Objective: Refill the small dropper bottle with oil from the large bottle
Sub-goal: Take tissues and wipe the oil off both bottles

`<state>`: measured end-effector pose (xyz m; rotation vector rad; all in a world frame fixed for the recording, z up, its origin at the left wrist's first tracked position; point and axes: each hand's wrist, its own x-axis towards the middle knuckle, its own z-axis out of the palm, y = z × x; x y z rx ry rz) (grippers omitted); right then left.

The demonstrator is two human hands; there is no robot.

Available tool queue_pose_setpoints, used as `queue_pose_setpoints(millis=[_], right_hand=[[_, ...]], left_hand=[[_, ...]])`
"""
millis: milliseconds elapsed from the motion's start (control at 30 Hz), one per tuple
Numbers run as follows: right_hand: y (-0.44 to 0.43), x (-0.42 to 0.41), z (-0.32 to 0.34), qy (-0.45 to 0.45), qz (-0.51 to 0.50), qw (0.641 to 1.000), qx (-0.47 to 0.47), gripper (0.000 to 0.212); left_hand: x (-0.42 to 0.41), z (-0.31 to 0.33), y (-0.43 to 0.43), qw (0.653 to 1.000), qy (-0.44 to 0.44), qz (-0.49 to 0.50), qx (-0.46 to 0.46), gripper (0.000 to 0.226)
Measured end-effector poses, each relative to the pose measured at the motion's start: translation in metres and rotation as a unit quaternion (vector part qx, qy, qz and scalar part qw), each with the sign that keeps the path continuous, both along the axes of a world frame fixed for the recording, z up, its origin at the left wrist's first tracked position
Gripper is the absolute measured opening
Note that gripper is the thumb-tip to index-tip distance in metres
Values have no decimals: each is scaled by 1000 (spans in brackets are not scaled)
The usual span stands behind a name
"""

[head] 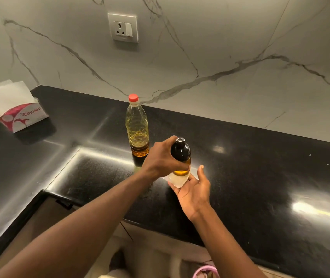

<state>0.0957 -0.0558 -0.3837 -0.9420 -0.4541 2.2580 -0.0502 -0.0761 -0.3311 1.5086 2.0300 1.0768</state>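
The large clear oil bottle [137, 125] with a red cap stands upright on the black countertop [260, 167], holding yellow oil. In front of it, the small dropper bottle [180, 152] has a black bulb top and amber oil in its glass body. My left hand [161, 157] grips this small bottle around its upper body from the left. My right hand [193, 190] holds a crumpled white tissue [178, 180] against the bottle's base, palm turned up, fingers loosely cupped under it. The bottle's lower part is hidden by the tissue.
A white and pink tissue box [19, 115] sits at the far left of the counter. A wall socket [123, 28] is mounted on the marble backsplash. The counter's front edge runs diagonally below my arms, with a pink-rimmed object [205, 272] on the floor.
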Motion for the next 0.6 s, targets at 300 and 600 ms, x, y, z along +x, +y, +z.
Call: queue_pose_setpoints(millis=[300, 600], right_hand=[[15, 19, 16, 42, -25, 999, 11, 79], [0, 30, 17, 25, -32, 999, 0, 75]], left_hand=[[10, 14, -3, 999, -38, -16, 0, 59], [10, 21, -5, 999, -43, -3, 13, 60]])
